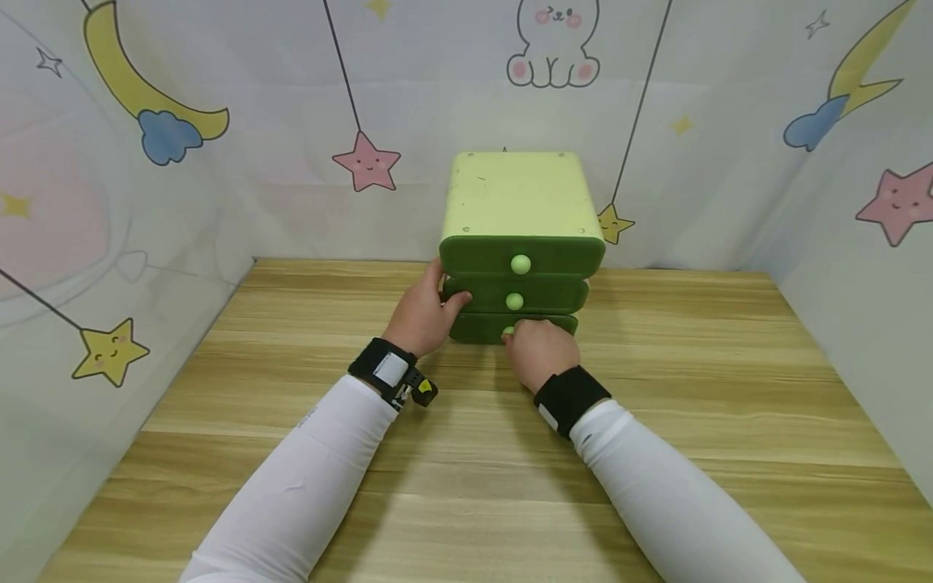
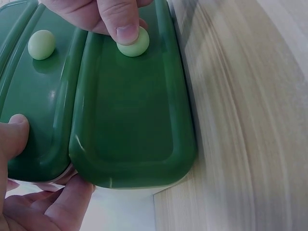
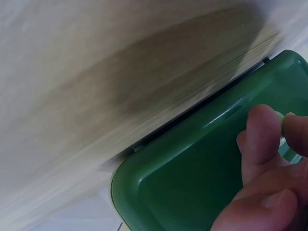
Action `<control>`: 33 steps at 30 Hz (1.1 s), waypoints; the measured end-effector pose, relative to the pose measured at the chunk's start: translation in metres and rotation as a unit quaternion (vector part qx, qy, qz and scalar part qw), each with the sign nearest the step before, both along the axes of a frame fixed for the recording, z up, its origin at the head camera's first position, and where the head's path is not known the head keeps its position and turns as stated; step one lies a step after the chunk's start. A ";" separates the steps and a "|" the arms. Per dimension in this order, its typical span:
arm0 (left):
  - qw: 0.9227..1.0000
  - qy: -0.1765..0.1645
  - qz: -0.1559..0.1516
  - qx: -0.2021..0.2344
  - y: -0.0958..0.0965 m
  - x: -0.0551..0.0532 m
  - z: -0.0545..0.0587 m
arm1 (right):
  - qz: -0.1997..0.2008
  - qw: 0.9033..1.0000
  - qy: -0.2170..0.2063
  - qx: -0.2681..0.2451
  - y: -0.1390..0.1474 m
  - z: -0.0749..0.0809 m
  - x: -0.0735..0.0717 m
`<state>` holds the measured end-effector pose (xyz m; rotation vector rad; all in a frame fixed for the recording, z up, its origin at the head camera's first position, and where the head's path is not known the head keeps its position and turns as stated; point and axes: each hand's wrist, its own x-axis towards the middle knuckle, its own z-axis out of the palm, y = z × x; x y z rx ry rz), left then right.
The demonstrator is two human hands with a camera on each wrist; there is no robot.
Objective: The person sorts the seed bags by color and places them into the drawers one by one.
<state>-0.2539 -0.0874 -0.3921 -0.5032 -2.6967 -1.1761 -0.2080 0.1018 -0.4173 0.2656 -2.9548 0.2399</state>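
A small cabinet (image 1: 521,194) with a pale yellow-green top and three dark green drawers stands on the wooden table. My left hand (image 1: 423,312) holds its left side, the thumb on the front of the middle drawer (image 2: 45,96) and the other fingers around the side edge. With my right hand (image 1: 543,352) I pinch the round light green knob (image 2: 134,47) of the bottom drawer (image 2: 132,115). In the right wrist view, thumb and finger close on that knob from both sides. All three drawer fronts look pushed in.
The wooden tabletop (image 1: 466,486) spreads in front of and beside the cabinet. Right behind it hangs a white cloth backdrop (image 1: 437,97) printed with stars, moons and a bear, which also walls off both sides. The upper knobs (image 1: 521,264) stick out above my right hand.
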 end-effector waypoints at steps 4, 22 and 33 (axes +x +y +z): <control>1.000 -0.001 0.001 -0.002 0.000 0.000 0.000 | 0.000 1.000 -0.001 -0.004 0.000 0.000 0.000; 1.000 -0.001 -0.005 0.001 -0.001 0.001 -0.001 | -0.002 0.999 -0.006 -0.032 0.004 -0.003 0.000; 1.000 0.001 -0.025 -0.005 -0.009 0.002 -0.004 | 0.011 0.998 0.005 -0.054 0.015 -0.001 0.007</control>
